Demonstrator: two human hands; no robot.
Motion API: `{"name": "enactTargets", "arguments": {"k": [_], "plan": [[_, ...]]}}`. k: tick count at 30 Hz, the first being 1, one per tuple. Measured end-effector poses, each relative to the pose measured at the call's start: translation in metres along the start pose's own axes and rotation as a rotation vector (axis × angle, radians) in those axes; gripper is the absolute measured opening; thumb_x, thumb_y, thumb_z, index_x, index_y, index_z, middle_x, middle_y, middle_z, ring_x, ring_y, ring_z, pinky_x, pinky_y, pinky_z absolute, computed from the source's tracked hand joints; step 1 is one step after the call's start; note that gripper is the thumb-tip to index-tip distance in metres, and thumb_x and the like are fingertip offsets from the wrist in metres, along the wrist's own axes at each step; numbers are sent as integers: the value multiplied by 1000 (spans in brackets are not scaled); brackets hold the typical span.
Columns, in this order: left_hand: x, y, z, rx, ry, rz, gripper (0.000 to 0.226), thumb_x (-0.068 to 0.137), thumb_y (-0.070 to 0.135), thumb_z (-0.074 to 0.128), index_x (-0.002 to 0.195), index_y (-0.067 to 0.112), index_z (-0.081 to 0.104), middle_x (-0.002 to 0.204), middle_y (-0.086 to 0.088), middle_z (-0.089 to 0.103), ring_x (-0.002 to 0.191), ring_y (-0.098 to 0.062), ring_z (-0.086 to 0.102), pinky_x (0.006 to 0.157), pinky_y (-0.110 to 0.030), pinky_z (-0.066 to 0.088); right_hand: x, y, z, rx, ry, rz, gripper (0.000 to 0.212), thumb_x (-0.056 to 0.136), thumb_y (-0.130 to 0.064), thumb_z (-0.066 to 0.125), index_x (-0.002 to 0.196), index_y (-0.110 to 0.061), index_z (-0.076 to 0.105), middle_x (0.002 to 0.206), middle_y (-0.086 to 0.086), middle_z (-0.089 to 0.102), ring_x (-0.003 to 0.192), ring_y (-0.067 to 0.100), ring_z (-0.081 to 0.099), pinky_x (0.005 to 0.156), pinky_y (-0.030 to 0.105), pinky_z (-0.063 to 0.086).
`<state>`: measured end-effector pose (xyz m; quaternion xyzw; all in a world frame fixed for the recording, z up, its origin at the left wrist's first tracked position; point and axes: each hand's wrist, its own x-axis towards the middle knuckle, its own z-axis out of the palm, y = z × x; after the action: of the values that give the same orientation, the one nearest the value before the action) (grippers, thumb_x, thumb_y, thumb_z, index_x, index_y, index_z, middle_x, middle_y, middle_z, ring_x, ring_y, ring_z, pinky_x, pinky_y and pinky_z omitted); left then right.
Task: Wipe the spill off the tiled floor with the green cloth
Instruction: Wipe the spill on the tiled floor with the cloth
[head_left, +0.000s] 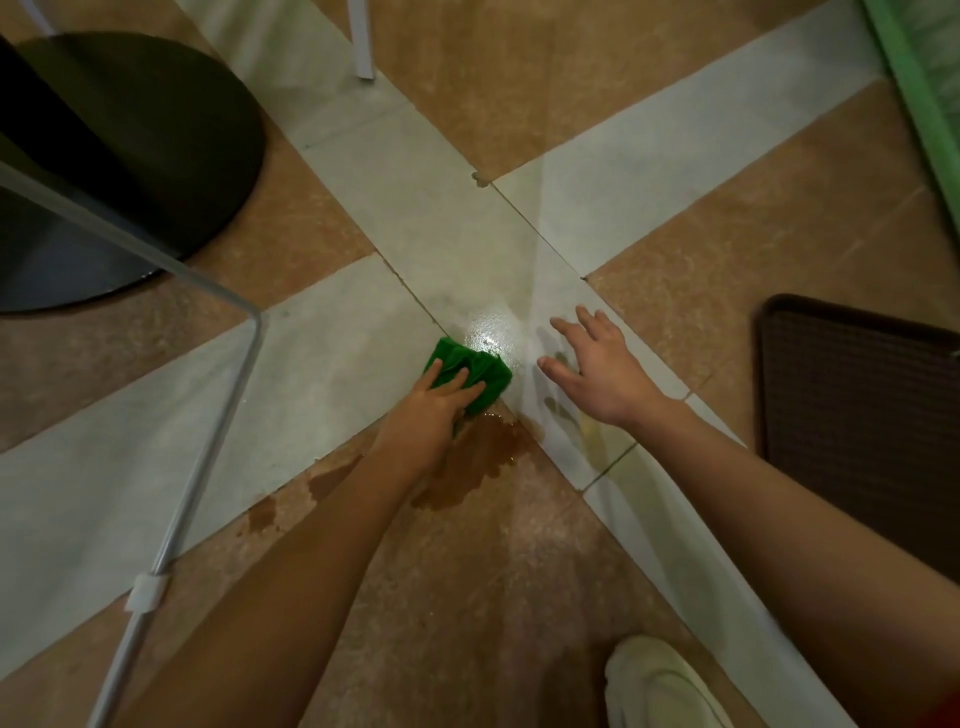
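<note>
A bunched green cloth (475, 369) lies on the pale tile at the middle of the floor. My left hand (431, 410) presses down on its near side with the fingers spread over it. A wet, shiny patch (491, 332) glistens just beyond the cloth. A brown spill (478, 462) spreads on the tan tile right behind my left wrist, with smaller brown blotches (291, 504) further left. My right hand (597, 369) hovers flat over the pale tile to the right of the cloth, fingers apart, holding nothing.
A black round base (130, 156) sits at the upper left, with a bent metal tube (208, 431) running down the left side. A dark brown mat (862, 415) lies at the right, a green frame (924, 93) at the top right, a white shoe (660, 686) at the bottom.
</note>
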<state>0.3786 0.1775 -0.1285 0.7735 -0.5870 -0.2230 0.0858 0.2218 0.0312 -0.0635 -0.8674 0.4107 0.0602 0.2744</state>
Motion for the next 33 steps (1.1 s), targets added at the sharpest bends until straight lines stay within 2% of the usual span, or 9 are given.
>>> {"name": "enactTargets", "arguments": {"k": [4, 8, 11, 15, 19, 23, 27, 33], "plan": [[-5, 0, 1, 37, -57, 44, 48, 97, 17, 43, 142, 28, 33, 150, 0, 31, 144, -30, 9, 114, -41, 24, -3, -5, 6, -30, -24, -21, 62, 94, -43, 45, 147, -20, 23, 158, 11, 8, 145, 27, -1, 116, 37, 6], [6, 0, -6, 46, 12, -56, 48, 97, 16, 43, 142, 29, 33, 151, 0, 31, 143, -31, 13, 113, -45, 27, -7, -10, 14, -80, -47, -81, 60, 95, -43, 44, 147, -21, 25, 157, 10, 13, 145, 26, 4, 116, 36, 9], [-1, 6, 0, 48, 0, -71, 50, 98, 17, 43, 144, 29, 28, 153, -1, 26, 144, -31, 9, 114, -44, 25, -10, -12, 15, -116, -64, -108, 59, 95, -40, 45, 146, -19, 26, 157, 11, 15, 145, 28, 6, 117, 37, 8], [-8, -1, 4, 127, -26, 8, 55, 97, 16, 45, 145, 31, 24, 153, 1, 24, 144, -30, 7, 113, -43, 28, -11, -14, 19, -140, -77, -97, 58, 95, -38, 44, 146, -19, 25, 157, 12, 14, 145, 28, 5, 117, 38, 6], [5, -7, -7, 112, 34, -116, 58, 95, 11, 49, 145, 29, 25, 153, 0, 26, 143, -33, 13, 112, -46, 29, -11, -18, 24, -139, -84, -97, 58, 95, -39, 43, 147, -19, 25, 157, 12, 14, 145, 29, 4, 117, 38, 5], [-5, -1, -1, 149, -13, -82, 57, 97, 16, 46, 147, 27, 21, 155, -3, 22, 143, -34, 9, 114, -45, 26, -12, -19, 20, -141, -63, -83, 57, 96, -39, 43, 146, -19, 26, 157, 12, 14, 145, 29, 5, 117, 39, 6], [-7, -3, -5, 137, -47, -8, 49, 98, 19, 42, 145, 28, 28, 153, -1, 27, 143, -34, 12, 114, -42, 21, -20, -18, 18, -140, -73, -48, 59, 96, -40, 43, 147, -18, 24, 157, 13, 12, 145, 29, 3, 117, 38, 5], [4, 4, -15, 64, -52, -86, 47, 98, 13, 40, 143, 24, 33, 152, -5, 29, 142, -37, 13, 113, -44, 24, -38, -9, 2, -172, -11, -47, 62, 94, -43, 46, 147, -19, 25, 157, 12, 10, 145, 28, 3, 117, 39, 4]]}}
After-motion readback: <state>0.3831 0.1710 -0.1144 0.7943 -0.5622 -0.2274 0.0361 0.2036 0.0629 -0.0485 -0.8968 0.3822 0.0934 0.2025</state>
